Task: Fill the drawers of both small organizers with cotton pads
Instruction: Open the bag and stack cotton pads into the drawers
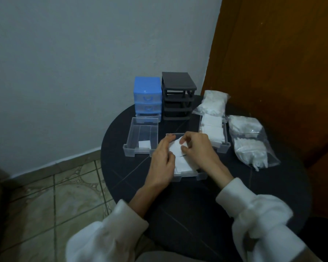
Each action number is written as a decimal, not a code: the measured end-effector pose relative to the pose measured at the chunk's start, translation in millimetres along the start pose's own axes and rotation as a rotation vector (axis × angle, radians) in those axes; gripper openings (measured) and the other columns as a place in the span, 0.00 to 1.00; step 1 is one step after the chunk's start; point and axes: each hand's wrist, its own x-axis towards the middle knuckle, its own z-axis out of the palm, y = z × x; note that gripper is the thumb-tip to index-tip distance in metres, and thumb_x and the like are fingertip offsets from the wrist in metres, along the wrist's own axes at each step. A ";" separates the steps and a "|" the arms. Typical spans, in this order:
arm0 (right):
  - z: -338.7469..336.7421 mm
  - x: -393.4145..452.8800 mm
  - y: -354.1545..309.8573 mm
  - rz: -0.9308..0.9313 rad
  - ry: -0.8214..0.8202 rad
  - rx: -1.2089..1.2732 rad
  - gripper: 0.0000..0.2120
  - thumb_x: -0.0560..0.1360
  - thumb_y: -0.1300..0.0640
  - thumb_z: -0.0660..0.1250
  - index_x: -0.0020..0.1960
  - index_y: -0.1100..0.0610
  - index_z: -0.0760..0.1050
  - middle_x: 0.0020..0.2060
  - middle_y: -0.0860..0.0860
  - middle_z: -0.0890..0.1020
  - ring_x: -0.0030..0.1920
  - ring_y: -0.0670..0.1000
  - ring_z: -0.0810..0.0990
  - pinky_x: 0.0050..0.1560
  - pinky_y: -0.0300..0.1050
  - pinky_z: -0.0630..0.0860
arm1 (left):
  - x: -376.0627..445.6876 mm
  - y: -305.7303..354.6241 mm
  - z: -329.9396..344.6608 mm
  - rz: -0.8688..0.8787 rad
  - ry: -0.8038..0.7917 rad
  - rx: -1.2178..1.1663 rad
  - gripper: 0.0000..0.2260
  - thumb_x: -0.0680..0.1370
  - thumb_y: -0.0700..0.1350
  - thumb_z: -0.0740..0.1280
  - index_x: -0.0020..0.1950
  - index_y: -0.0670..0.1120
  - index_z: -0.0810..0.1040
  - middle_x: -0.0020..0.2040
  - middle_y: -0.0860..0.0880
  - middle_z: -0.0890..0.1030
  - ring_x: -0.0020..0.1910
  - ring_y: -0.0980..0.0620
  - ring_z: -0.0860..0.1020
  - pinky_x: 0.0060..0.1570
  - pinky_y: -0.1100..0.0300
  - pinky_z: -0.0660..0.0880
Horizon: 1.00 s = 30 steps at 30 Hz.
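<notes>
Two hands, three clear drawers; two organizers, two bags

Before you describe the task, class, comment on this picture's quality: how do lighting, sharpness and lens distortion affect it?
Head view: dim, bluish light with no hard shadows; wide-angle lens bows the brown wooden door edge; white cotton pads between left hand and right hand blur into one pale mass; clear plastic bags show faint glare.
</notes>
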 end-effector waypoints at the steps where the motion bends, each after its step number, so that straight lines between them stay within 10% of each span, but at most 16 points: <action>1: 2.0 -0.7 -1.2 -0.014 0.001 -0.026 0.07 0.73 0.63 0.67 0.50 0.56 0.77 0.43 0.51 0.77 0.43 0.46 0.73 0.42 0.35 0.66 | 0.1 0.6 -0.2 0.003 0.003 0.001 0.21 0.78 0.32 0.55 0.69 0.47 0.66 0.69 0.51 0.68 0.64 0.63 0.64 0.64 0.71 0.60; 12: 13.6 -14.5 -5.7 -0.086 0.022 -0.287 0.11 0.78 0.61 0.60 0.55 0.64 0.78 0.58 0.56 0.69 0.58 0.53 0.71 0.51 0.44 0.72 | 1.3 -0.7 1.6 0.022 -0.032 0.022 0.22 0.79 0.32 0.54 0.72 0.46 0.64 0.71 0.49 0.67 0.69 0.57 0.65 0.69 0.65 0.60; 16: 10.0 -20.9 -7.4 -0.110 0.055 -0.273 0.11 0.78 0.61 0.60 0.56 0.62 0.76 0.56 0.56 0.72 0.55 0.53 0.73 0.49 0.45 0.74 | 3.0 -2.5 0.9 0.019 -0.059 0.014 0.21 0.79 0.32 0.54 0.72 0.46 0.64 0.69 0.52 0.67 0.64 0.65 0.63 0.60 0.83 0.55; 30: -29.0 -36.5 19.9 -0.077 0.189 -0.103 0.09 0.77 0.63 0.61 0.53 0.56 0.78 0.49 0.51 0.80 0.48 0.46 0.76 0.49 0.39 0.74 | 4.2 11.3 0.4 0.153 -0.041 0.067 0.20 0.80 0.34 0.56 0.70 0.48 0.66 0.71 0.53 0.67 0.72 0.59 0.60 0.67 0.75 0.53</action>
